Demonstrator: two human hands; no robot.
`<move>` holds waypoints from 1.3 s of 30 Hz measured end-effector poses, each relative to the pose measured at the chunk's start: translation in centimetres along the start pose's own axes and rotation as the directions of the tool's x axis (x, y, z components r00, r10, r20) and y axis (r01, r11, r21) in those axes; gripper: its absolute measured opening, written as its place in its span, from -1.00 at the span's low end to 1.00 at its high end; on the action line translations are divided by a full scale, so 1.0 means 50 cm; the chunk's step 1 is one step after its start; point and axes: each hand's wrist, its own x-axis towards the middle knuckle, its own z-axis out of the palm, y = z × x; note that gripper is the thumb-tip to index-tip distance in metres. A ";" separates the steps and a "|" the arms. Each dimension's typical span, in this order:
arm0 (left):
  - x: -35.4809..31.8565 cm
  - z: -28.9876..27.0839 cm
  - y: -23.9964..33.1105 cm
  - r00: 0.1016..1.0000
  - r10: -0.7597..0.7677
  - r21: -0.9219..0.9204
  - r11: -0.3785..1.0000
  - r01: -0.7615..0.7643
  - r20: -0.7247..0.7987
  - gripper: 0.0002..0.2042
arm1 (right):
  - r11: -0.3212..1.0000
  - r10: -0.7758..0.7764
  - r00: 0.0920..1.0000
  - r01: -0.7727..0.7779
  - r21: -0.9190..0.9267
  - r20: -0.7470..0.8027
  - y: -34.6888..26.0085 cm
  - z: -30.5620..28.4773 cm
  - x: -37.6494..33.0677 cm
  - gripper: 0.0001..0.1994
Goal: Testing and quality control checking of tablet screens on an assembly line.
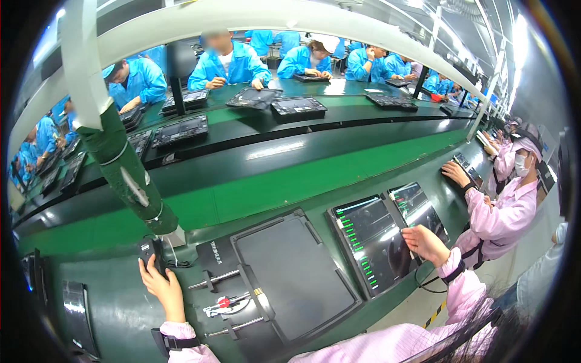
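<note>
My left hand (162, 285) is closed around the lower end of a small black handheld device (152, 253) by the foot of a green-wrapped post. My right hand (425, 243) is over the gap between two dark tablets, its fingers loosely extended and the tips at the inner edge of the left tablet (366, 242). That screen is lit, with a column of green marks. The right tablet (417, 212) also shows green and red marks and lies partly behind my hand. Between my hands sits a black test fixture (296, 272) with metal rods and a red-and-white clamp (225, 304).
The green-wrapped post (130, 172) rises behind my left hand. A dark panel (80, 317) lies at the far left. Beyond the bench, a conveyor (260, 145) carries several opened tablets, with people in blue behind it. A person in pink (505, 199) works at my right.
</note>
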 end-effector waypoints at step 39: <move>-0.183 -0.197 0.344 0.492 0.847 -0.732 0.463 -0.500 0.199 -0.78 | 0.711 -0.620 0.766 0.457 0.534 0.170 -0.015 0.275 -0.142 -0.36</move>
